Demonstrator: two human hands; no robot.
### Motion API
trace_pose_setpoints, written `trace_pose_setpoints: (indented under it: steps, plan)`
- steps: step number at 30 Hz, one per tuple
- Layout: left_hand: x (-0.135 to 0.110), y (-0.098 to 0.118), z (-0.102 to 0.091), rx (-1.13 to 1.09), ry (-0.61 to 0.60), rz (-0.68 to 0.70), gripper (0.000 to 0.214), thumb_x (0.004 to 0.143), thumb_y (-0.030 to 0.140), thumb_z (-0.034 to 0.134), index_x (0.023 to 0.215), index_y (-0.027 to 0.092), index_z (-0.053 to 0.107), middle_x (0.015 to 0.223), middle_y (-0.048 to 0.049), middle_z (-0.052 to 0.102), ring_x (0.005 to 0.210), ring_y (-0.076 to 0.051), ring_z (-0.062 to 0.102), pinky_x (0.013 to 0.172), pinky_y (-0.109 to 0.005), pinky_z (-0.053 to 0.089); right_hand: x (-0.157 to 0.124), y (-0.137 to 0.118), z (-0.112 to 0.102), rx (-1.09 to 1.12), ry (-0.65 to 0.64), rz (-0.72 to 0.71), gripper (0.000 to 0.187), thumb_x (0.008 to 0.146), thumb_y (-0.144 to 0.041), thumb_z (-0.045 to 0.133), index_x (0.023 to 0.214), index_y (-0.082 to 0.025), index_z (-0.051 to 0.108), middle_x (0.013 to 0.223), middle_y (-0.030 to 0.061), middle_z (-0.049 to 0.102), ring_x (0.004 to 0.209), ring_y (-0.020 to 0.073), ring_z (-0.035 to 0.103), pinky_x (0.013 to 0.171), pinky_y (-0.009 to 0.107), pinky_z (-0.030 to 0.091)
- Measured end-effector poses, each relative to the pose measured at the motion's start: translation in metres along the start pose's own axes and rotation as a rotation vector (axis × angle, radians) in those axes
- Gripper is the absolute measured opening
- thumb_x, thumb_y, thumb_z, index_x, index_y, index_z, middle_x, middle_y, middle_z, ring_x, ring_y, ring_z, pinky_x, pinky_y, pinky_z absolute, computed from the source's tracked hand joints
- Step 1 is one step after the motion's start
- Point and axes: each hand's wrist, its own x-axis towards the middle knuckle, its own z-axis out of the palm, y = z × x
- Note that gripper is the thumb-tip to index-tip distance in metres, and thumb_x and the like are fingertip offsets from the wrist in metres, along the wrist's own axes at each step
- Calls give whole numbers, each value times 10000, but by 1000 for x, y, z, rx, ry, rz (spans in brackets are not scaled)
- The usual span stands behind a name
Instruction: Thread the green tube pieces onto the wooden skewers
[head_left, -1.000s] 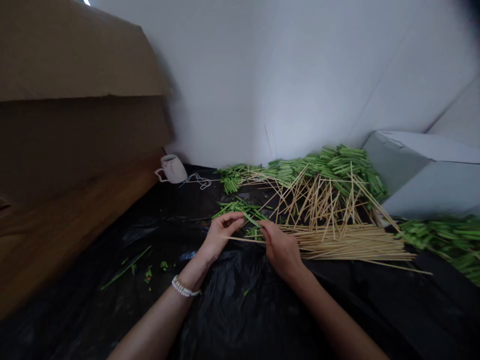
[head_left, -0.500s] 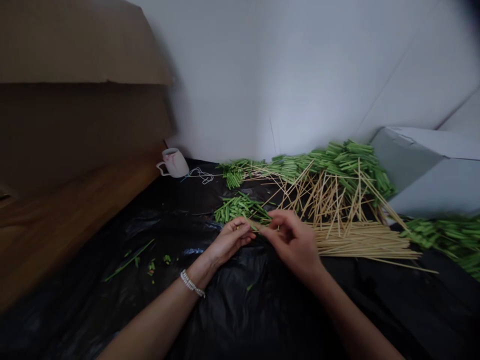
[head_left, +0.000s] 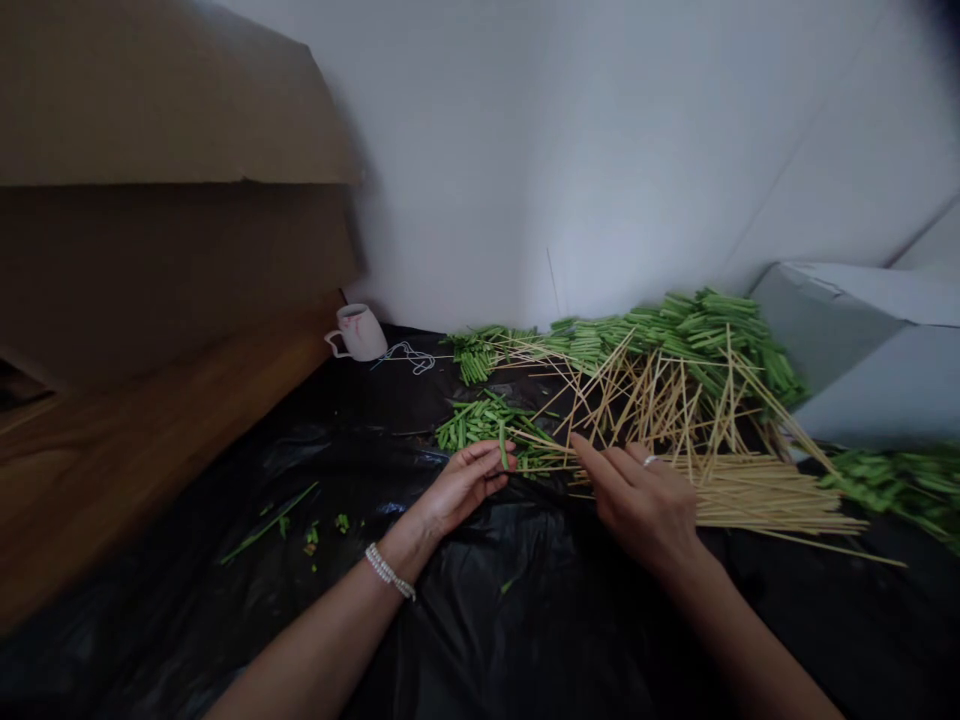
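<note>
The left hand [head_left: 466,486] lies palm up with fingers loosely bent, and a short green stem piece [head_left: 502,455] stands at its fingertips. I cannot tell whether it is actually pinched. A bead bracelet [head_left: 390,572] circles that wrist. The right hand [head_left: 643,500] is spread, its fingers stretched out flat over the near end of a bundle of bamboo skewers [head_left: 757,492], gripping nothing. Just beyond the hands sits a small heap of cut stems [head_left: 476,422]. Loose skewers [head_left: 652,395] crisscross in front of a bigger green pile [head_left: 675,330]. Everything rests on a black plastic sheet [head_left: 480,620]. A white mug [head_left: 360,331] stands by the wall.
</note>
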Motion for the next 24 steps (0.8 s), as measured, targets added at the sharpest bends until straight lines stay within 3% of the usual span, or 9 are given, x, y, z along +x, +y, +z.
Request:
trace_pose_setpoints:
  steps: [3, 9, 24]
  plan:
    - [2, 2, -5, -44, 30, 19, 200, 765, 215, 754, 949, 143, 723, 915, -68, 721, 853, -149, 675, 761, -245, 520, -10, -6, 12, 3, -39, -37, 466, 827, -10, 493, 1267, -142, 568, 728, 7, 626, 726, 150, 511, 668, 291, 347]
    - [3, 6, -6, -71, 51, 35, 246, 772, 198, 743, 1008, 133, 717, 831, -54, 705, 787, -128, 670, 733, -227, 530, -14, -6, 11, 26, -55, -58, 392, 863, -47, 498, 1235, -136, 580, 924, 56, 683, 815, 180, 505, 764, 333, 360]
    - [1, 7, -2, -38, 51, 23, 258, 750, 204, 764, 991, 117, 731, 821, -47, 678, 715, -81, 617, 650, -163, 495, -20, -11, 14, -15, -159, 4, 431, 867, -70, 474, 1282, -141, 566, 807, 45, 632, 799, 183, 508, 702, 313, 377]
